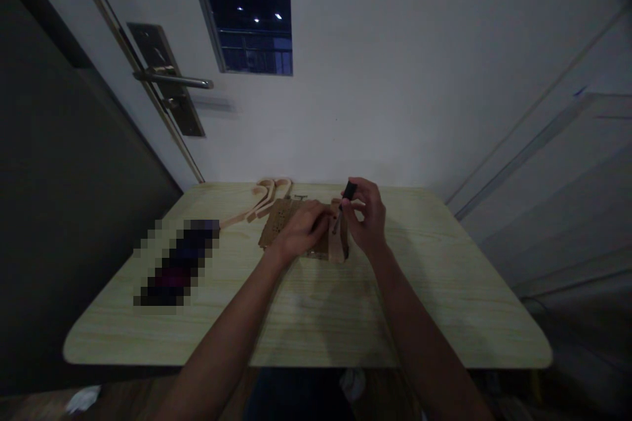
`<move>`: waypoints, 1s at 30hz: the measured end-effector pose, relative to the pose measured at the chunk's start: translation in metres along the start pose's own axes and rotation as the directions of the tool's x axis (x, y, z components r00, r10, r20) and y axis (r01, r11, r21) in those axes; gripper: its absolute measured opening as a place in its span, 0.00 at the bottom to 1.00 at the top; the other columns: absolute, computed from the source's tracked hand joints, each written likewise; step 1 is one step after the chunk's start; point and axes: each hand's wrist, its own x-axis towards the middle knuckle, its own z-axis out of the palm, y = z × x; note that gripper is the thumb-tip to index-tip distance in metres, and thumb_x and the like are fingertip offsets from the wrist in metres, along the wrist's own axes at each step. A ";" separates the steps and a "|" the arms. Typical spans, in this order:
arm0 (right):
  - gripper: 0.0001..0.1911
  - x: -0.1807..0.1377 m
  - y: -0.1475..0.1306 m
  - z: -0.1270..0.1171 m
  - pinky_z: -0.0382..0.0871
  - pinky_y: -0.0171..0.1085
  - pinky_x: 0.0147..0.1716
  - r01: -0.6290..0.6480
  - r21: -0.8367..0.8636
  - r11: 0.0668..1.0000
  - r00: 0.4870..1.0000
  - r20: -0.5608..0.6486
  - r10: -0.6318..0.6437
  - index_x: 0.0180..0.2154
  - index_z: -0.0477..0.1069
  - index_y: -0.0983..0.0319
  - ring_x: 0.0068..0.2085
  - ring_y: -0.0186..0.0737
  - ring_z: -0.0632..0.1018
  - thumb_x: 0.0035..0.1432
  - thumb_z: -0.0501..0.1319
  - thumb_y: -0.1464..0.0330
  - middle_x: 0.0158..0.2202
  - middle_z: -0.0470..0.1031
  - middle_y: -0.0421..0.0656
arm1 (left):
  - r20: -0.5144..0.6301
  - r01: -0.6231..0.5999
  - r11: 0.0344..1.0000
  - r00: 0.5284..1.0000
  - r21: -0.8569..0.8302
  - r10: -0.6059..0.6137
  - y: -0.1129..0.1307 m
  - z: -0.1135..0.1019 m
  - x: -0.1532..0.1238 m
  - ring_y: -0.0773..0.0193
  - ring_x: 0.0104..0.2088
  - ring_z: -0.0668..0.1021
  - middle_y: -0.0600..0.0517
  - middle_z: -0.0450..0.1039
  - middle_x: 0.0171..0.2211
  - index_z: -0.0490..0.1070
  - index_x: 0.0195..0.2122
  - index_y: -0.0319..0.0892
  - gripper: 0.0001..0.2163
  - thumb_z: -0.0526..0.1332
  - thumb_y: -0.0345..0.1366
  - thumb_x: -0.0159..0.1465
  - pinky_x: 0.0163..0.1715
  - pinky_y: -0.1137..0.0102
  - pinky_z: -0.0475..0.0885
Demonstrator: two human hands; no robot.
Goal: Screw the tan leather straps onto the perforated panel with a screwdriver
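Note:
My right hand (366,210) is closed around a screwdriver with a short black handle (350,190). Its thin shaft slants down to a pale wooden piece (336,247). That piece lies on a brown, worn cardboard block (273,223), near its right end. Across the cardboard rests my left hand (303,227), palm down, its fingers bent together against the upper part of the wooden piece. The exact contact of those fingertips and of the screwdriver's tip is too dim and small to make out.
Several curved wooden hook-shaped pieces (266,197) lie at the table's back left. A blurred-out dark object (175,266) is on the left. The pale wood-grain table (316,329) stands against a white door (385,79) with a metal handle (182,81).

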 end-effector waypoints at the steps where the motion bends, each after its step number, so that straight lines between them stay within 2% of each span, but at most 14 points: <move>1: 0.17 0.000 0.000 0.000 0.74 0.29 0.25 0.001 -0.009 1.000 1.000 -0.002 -0.001 0.52 0.64 0.53 0.35 0.32 0.77 0.60 0.61 0.66 0.40 0.73 0.41 | -0.015 0.023 0.997 1.000 0.078 -0.022 0.002 -0.002 0.000 0.56 0.44 0.74 0.45 0.74 0.41 0.71 0.42 0.40 0.11 0.50 0.35 0.67 0.48 0.59 0.70; 3: 0.17 0.000 0.000 0.000 0.74 0.30 0.25 -0.001 -0.026 1.000 1.000 -0.004 0.001 0.52 0.64 0.53 0.35 0.33 0.78 0.60 0.60 0.66 0.41 0.74 0.41 | -0.026 0.067 0.970 0.998 0.235 -0.062 0.006 -0.007 0.001 0.52 0.49 0.73 0.44 0.74 0.44 0.71 0.44 0.40 0.11 0.52 0.33 0.65 0.52 0.53 0.66; 4: 0.17 0.000 0.000 0.000 0.75 0.30 0.25 -0.004 -0.034 0.999 1.000 -0.004 0.004 0.52 0.64 0.53 0.36 0.33 0.78 0.61 0.60 0.66 0.41 0.74 0.42 | -0.003 0.058 0.965 0.998 0.256 -0.059 0.008 -0.009 0.001 0.51 0.51 0.72 0.45 0.74 0.47 0.71 0.46 0.41 0.12 0.53 0.32 0.64 0.54 0.52 0.64; 6: 0.17 0.000 0.000 0.000 0.75 0.30 0.25 -0.006 -0.042 0.999 1.000 -0.003 0.006 0.52 0.64 0.54 0.36 0.33 0.78 0.61 0.60 0.65 0.42 0.74 0.42 | 0.084 0.020 0.976 0.996 0.218 -0.039 0.009 -0.014 0.000 0.54 0.53 0.72 0.48 0.74 0.50 0.70 0.49 0.43 0.14 0.54 0.32 0.63 0.59 0.51 0.59; 9: 0.17 0.000 -0.001 0.000 0.75 0.30 0.25 0.000 -0.029 1.000 1.000 -0.003 0.000 0.52 0.64 0.54 0.35 0.33 0.78 0.61 0.60 0.66 0.43 0.74 0.42 | 0.213 0.026 0.985 0.975 0.169 -0.062 0.005 -0.018 -0.002 0.52 0.59 0.68 0.51 0.71 0.57 0.68 0.53 0.48 0.17 0.54 0.34 0.63 0.64 0.42 0.45; 12: 0.17 0.000 0.000 0.000 0.75 0.30 0.25 0.003 -0.016 1.000 1.000 -0.012 -0.003 0.52 0.64 0.53 0.35 0.32 0.78 0.61 0.60 0.66 0.41 0.74 0.41 | 0.245 0.067 0.983 0.964 0.174 -0.109 0.002 -0.014 -0.004 0.52 0.61 0.66 0.51 0.68 0.59 0.65 0.56 0.50 0.17 0.52 0.35 0.65 0.63 0.38 0.44; 20: 0.21 0.003 0.000 0.000 0.77 0.32 0.27 -0.080 -0.007 0.997 0.997 0.014 0.080 0.56 0.63 0.53 0.38 0.36 0.79 0.62 0.59 0.61 0.45 0.75 0.45 | 0.060 0.189 0.934 0.974 0.303 -0.217 0.013 0.004 -0.004 0.52 0.60 0.66 0.50 0.69 0.58 0.64 0.55 0.50 0.15 0.46 0.42 0.72 0.60 0.32 0.42; 27: 0.22 0.003 0.001 -0.002 0.80 0.37 0.34 -0.114 0.098 0.989 0.988 0.117 0.102 0.59 0.60 0.52 0.37 0.36 0.81 0.65 0.56 0.59 0.47 0.76 0.45 | 0.067 0.193 0.932 0.973 0.307 -0.223 0.012 0.003 -0.004 0.52 0.60 0.66 0.51 0.68 0.58 0.63 0.56 0.51 0.15 0.49 0.40 0.70 0.60 0.31 0.43; 30: 0.25 0.003 0.004 -0.001 0.79 0.35 0.32 -0.163 0.091 0.983 0.981 0.119 0.151 0.60 0.59 0.52 0.37 0.36 0.81 0.63 0.59 0.59 0.45 0.76 0.44 | 0.035 0.227 0.913 0.967 0.339 -0.253 0.014 0.006 -0.003 0.50 0.60 0.66 0.50 0.68 0.59 0.62 0.56 0.51 0.15 0.50 0.42 0.70 0.60 0.30 0.43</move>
